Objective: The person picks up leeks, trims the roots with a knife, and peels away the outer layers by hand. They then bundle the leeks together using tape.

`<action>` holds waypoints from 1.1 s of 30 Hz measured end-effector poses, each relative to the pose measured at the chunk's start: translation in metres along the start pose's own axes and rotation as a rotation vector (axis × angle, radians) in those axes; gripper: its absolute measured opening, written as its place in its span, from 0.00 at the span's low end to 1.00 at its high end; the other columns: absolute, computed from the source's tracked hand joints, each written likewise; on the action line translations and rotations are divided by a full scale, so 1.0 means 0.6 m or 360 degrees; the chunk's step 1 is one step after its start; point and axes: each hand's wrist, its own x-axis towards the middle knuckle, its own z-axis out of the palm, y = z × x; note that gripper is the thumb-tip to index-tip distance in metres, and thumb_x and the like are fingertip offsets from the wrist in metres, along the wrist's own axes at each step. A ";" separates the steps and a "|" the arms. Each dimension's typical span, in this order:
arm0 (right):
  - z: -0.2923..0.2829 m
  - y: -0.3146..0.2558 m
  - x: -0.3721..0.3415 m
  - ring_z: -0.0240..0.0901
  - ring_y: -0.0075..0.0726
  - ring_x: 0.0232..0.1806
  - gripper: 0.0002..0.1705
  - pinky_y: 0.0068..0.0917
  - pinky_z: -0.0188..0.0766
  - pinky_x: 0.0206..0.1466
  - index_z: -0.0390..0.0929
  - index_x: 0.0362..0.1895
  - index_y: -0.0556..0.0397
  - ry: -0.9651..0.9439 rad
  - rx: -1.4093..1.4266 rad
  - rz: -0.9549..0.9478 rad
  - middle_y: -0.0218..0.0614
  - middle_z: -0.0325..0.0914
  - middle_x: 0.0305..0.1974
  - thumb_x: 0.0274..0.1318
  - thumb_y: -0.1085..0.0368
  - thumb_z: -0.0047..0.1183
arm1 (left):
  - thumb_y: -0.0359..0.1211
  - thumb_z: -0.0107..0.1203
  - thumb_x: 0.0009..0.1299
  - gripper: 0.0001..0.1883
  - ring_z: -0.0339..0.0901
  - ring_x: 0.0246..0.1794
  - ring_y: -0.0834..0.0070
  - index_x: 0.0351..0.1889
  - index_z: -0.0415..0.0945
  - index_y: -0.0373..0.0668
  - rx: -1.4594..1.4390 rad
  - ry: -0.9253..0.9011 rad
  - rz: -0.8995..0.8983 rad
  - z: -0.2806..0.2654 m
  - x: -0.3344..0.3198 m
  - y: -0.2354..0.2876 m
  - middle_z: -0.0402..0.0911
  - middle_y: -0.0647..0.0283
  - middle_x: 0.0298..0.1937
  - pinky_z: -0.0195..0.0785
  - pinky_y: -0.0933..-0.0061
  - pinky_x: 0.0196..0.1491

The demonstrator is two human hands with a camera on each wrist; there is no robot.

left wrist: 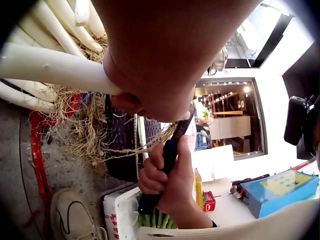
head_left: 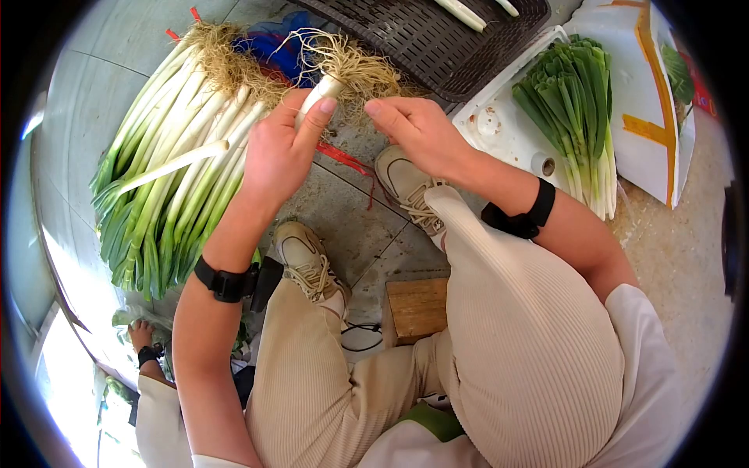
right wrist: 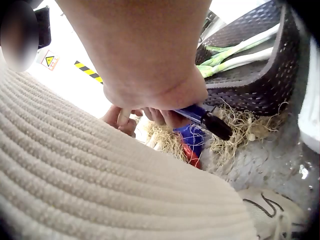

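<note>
In the head view my left hand [head_left: 275,152] grips a white leek stalk [head_left: 318,95] near its root end, the roots [head_left: 351,66] fanning out above. My right hand [head_left: 421,132] is close beside it on the right. The left wrist view shows the right hand [left wrist: 172,175] curled round the dark blue handle of a knife [left wrist: 170,157], its blade near the left hand [left wrist: 150,97] and root strands. In the right wrist view the handle [right wrist: 210,122] sticks out beneath the right hand [right wrist: 165,116].
A large pile of leeks [head_left: 175,164] lies at the left with roots upward. A dark woven basket [head_left: 421,47] holds a few stalks. Trimmed green leeks [head_left: 573,109] lie in a white foam box [head_left: 488,121] at the right. Red strips, a wooden block [head_left: 417,308] and another person's hand [head_left: 140,335] also show.
</note>
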 end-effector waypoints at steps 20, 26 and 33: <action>-0.006 0.003 -0.012 0.43 0.16 0.18 0.27 0.21 0.43 0.20 0.62 0.25 0.46 -0.0436 0.0777 0.0306 0.18 0.51 0.18 0.75 0.42 0.39 | 0.55 0.53 0.74 0.24 0.78 0.26 0.51 0.43 0.78 0.41 0.0259 -0.0046 0.0117 0.007 -0.004 0.005 0.80 0.50 0.24 0.70 0.57 0.30; -0.007 0.001 -0.011 0.51 0.21 0.21 0.34 0.25 0.54 0.25 0.64 0.22 0.49 -0.0443 0.0674 0.0353 0.22 0.56 0.19 0.71 0.35 0.39 | 0.56 0.53 0.74 0.25 0.78 0.24 0.50 0.37 0.77 0.40 0.0304 -0.0019 0.0146 0.011 -0.004 0.007 0.79 0.50 0.23 0.69 0.56 0.29; -0.004 0.004 -0.009 0.52 0.22 0.21 0.36 0.26 0.54 0.25 0.66 0.21 0.50 -0.0389 0.0611 0.0377 0.24 0.59 0.18 0.69 0.33 0.39 | 0.55 0.54 0.74 0.25 0.78 0.22 0.52 0.36 0.78 0.40 0.0252 0.0016 0.0167 0.015 -0.005 0.004 0.79 0.52 0.22 0.69 0.58 0.26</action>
